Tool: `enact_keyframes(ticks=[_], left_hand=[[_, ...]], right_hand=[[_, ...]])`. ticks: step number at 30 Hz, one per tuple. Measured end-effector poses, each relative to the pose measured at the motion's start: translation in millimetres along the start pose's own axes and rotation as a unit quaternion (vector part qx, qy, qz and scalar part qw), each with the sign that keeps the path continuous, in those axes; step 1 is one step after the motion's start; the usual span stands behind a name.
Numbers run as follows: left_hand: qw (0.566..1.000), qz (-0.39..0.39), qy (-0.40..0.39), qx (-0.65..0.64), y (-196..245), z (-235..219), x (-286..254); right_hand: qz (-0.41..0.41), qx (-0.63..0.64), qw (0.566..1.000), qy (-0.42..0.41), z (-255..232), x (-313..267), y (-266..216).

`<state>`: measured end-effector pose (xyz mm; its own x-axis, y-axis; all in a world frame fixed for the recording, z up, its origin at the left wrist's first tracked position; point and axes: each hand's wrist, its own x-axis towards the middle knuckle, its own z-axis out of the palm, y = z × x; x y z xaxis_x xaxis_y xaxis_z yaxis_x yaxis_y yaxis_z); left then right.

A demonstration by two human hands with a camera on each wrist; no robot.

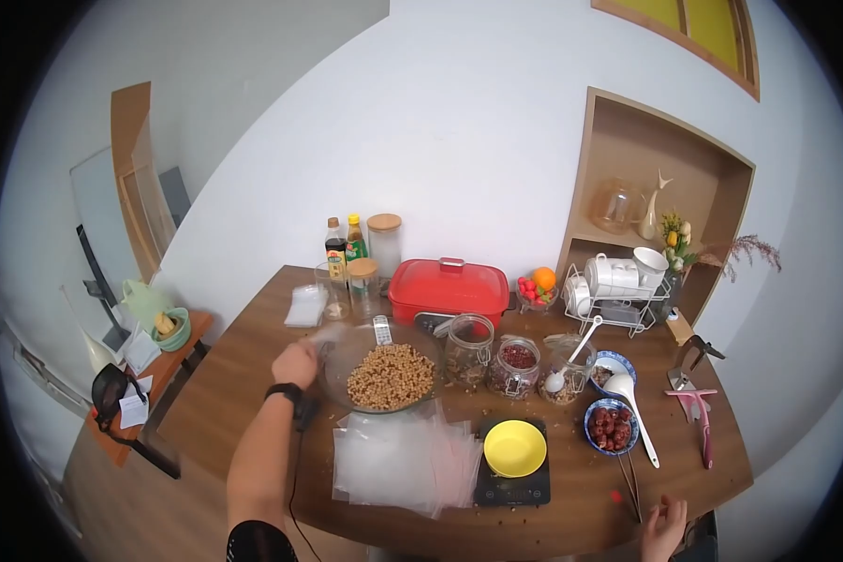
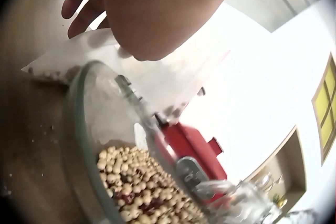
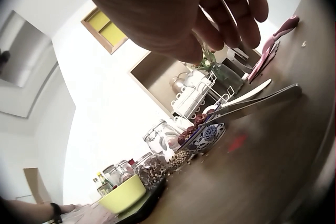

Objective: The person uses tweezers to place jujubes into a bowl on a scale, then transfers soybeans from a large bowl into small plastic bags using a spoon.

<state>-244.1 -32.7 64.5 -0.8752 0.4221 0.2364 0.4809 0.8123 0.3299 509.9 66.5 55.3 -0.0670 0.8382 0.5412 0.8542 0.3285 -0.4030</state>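
At the left rim of a big glass bowl point(image 2: 77, 124) of pale beans point(image 1: 391, 377), my left hand point(image 1: 297, 363) grips a clear plastic bag point(image 2: 65, 58). Small dark pieces show in the bag's lower corner in the left wrist view. A few dark red beans lie among the pale ones. My right hand point(image 1: 663, 529) is at the table's front right edge, fingers loosely bent and holding nothing. Closest to it are metal tongs point(image 3: 262, 103), leaning on a blue-and-white bowl point(image 3: 210, 133) of red dates point(image 1: 612, 427).
Flat clear bags point(image 1: 384, 459) lie before the glass bowl, beside a black scale point(image 1: 496, 492) bearing a yellow bowl point(image 1: 515, 448). Glass jars point(image 1: 513, 368) stand mid-table. Behind are a red cooker point(image 1: 450, 290) and a cup rack point(image 1: 618, 290). A pink peeler-like tool point(image 1: 698, 412) lies right.
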Motion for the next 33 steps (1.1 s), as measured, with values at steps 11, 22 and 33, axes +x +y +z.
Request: enact_keyframes(ticks=[11,22,33], left_hand=[[0.894,0.146,0.083,-0.415,-82,-148,-111],[0.814,0.081,-0.082,-0.569,24,-126,-267],[0.834,0.198,-0.28,-0.431,108,-102,-311]], right_hand=[[-0.053,0.261,0.964,0.01,26,17,-57],[-0.327,0.336,0.877,-0.104,36,-13,-213],[-0.401,0.335,0.848,-0.092,51,41,-259]])
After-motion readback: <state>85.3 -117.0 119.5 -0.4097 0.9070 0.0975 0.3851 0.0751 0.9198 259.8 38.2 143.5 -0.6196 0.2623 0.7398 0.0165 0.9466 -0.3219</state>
